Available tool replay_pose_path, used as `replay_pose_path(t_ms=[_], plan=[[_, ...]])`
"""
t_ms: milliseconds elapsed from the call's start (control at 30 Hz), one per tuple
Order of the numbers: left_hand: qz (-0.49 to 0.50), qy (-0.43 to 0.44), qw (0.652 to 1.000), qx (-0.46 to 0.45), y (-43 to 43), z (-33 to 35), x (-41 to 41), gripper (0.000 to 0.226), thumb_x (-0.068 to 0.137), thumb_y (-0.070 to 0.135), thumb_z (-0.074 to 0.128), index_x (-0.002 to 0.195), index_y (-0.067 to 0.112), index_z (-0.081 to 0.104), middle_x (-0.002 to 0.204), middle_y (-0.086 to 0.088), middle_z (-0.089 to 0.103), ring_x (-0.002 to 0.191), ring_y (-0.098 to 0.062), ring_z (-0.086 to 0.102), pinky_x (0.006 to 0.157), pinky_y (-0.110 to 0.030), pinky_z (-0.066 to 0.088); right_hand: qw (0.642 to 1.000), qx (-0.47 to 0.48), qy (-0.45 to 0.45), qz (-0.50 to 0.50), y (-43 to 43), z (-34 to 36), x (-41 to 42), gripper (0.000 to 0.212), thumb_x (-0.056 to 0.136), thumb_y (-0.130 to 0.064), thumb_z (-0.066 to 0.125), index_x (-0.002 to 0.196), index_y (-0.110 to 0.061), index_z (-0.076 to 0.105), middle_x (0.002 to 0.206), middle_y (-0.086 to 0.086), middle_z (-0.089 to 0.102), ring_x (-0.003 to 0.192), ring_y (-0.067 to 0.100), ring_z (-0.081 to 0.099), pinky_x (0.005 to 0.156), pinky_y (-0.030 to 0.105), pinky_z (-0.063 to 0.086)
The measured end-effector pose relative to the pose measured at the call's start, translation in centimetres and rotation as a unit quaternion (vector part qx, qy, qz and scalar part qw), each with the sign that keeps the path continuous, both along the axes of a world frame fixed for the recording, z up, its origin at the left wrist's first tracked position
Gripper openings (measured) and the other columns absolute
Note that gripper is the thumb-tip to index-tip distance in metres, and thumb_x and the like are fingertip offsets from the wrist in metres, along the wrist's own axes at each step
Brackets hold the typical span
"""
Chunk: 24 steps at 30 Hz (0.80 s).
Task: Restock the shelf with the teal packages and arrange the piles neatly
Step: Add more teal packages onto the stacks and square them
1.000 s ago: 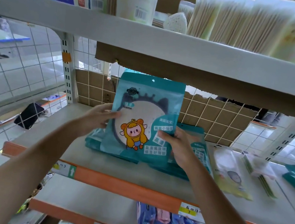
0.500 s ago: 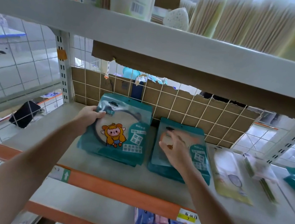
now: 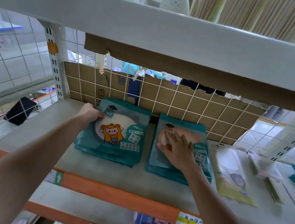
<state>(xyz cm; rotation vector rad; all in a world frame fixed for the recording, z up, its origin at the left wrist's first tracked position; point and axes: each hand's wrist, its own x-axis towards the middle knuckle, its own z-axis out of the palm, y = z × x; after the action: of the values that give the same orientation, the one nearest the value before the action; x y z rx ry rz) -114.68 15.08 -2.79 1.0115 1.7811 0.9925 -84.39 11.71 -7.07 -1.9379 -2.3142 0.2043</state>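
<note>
Teal packages (image 3: 112,150) lie in two piles on the grey shelf (image 3: 98,172). Your left hand (image 3: 90,112) pinches the top corner of the left pile (image 3: 111,135), and your right hand (image 3: 177,147) lies flat, fingers spread, on the right pile (image 3: 200,155). Stocking looks nearly done; squaring the edges remains. A cardboard-backed wire grid (image 3: 180,106) stands behind.

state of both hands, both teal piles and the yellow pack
left teal pile, flat on the shelf, edges slightly fanned
right teal pile, flat, apart from the left one
left hand, grips the left teal pile by its far left corner
right hand, fingers straight, pressing on the right teal pile
yellow pack, flat, untouched
</note>
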Motion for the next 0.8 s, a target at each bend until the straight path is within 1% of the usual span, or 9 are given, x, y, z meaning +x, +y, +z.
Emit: replay_pose_path(t_ms=[100,133,267,300,433,567,700,800], plan=[[-0.001,0.017,1.0,-0.002,0.4,-0.5,-0.1,0.04,0.084,0.001,0.063,0.122,-0.002,0.053,0.119,-0.02,0.06,0.1,-0.03,0.06,0.088,-0.039,0.049,1.0,0.0,-0.005,-0.007,0.0,-0.1,0.0,0.069,0.09,-0.064,0.032,0.148,-0.027,0.02,0.158,-0.002,0.01,0.143,0.029,0.011,0.114,0.052,0.013],[0.0,0.023,1.0,-0.002,0.4,-0.7,-0.1,0.04,0.084,0.001,0.062,0.123,-0.001,0.053,0.12,-0.02,0.059,0.102,-0.03,0.059,0.088,-0.038,0.049,1.0,0.001,-0.006,-0.009,-0.1,-0.1,-0.1,0.069,0.09,-0.064,0.031,0.148,-0.027,0.02,0.158,-0.002,0.01,0.143,0.029,0.01,0.114,0.052,0.012],[-0.01,0.039,0.999,0.0,0.3,-1.3,0.1,0.035,0.086,0.002,0.061,0.119,-0.003,0.054,0.117,-0.02,0.06,0.09,-0.025,0.057,0.078,-0.032,0.046,1.0,0.0,-0.008,-0.011,-0.2,-0.3,-0.1,0.068,0.091,-0.063,0.03,0.148,-0.028,0.019,0.158,-0.001,0.008,0.144,0.029,0.007,0.114,0.053,0.01],[-0.009,0.041,0.999,0.002,0.4,-1.3,0.1,0.035,0.085,0.003,0.061,0.119,-0.004,0.054,0.117,-0.021,0.06,0.092,-0.026,0.057,0.077,-0.032,0.046,1.0,-0.005,-0.006,-0.011,-0.1,-0.3,-0.1,0.068,0.091,-0.063,0.03,0.148,-0.028,0.018,0.158,-0.001,0.007,0.144,0.029,0.006,0.114,0.053,0.009],[0.01,0.045,0.999,0.006,0.6,-1.5,0.3,0.039,0.086,0.002,0.061,0.123,-0.004,0.052,0.12,-0.021,0.059,0.106,-0.032,0.058,0.077,-0.031,0.045,1.0,-0.029,0.002,-0.011,-0.1,-0.1,0.0,0.069,0.092,-0.063,0.03,0.149,-0.028,0.015,0.159,-0.001,0.003,0.145,0.028,0.001,0.114,0.052,0.005],[0.016,0.037,0.999,0.005,0.8,-1.7,0.4,0.038,0.086,0.003,0.061,0.122,-0.003,0.053,0.119,-0.021,0.059,0.105,-0.031,0.059,0.076,-0.032,0.045,1.0,-0.025,0.002,-0.012,-0.1,-0.1,-0.1,0.069,0.091,-0.063,0.03,0.149,-0.028,0.015,0.158,-0.001,0.004,0.145,0.028,0.002,0.114,0.052,0.005],[0.027,0.043,0.999,0.01,1.2,-1.9,0.3,0.038,0.086,0.004,0.062,0.123,-0.001,0.053,0.119,-0.019,0.059,0.094,-0.024,0.057,0.074,-0.031,0.045,1.0,-0.025,0.005,-0.012,-0.1,-0.1,-0.1,0.07,0.091,-0.064,0.031,0.149,-0.029,0.014,0.158,-0.002,0.003,0.145,0.028,0.001,0.114,0.052,0.004],[0.035,0.047,0.998,0.011,1.4,-2.1,0.3,0.038,0.086,0.006,0.062,0.122,0.001,0.054,0.117,-0.018,0.06,0.1,-0.027,0.058,0.079,-0.035,0.048,1.0,-0.026,0.007,-0.012,-0.1,-0.2,-0.1,0.07,0.09,-0.064,0.031,0.149,-0.03,0.013,0.158,-0.002,0.003,0.145,0.028,0.001,0.114,0.052,0.004]])
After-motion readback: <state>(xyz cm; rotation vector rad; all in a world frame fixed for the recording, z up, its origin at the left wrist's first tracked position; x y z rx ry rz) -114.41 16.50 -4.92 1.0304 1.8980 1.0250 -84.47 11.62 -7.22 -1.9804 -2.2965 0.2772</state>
